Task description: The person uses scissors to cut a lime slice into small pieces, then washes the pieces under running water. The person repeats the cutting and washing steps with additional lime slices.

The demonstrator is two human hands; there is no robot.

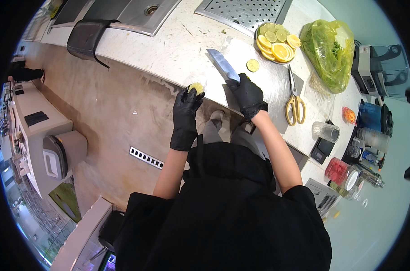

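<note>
Black gloves cover both of my hands. A piece of lime (195, 88) is pinched in the fingertips of my left hand (188, 105), at the counter's front edge. My right hand (246, 93) grips a kitchen knife (224, 65) by its handle, the broad blade pointing away over the counter. Beyond my right hand, a lime slice (252, 65) lies flat by itself. Farther back, a round plate holds lime slices (276, 33) and orange or lemon slices (280, 51). Scissors with yellow handles (295, 105) rest to the right on a metal sheet (276, 91).
A yellow-green plastic bag of leafy greens (327, 54) stands beyond the scissors. To the right are a clear cup (326, 131), a blender (374, 67) and a jar with red contents (337, 170). A perforated metal tray (242, 12) and a sink (130, 17) lie at the back.
</note>
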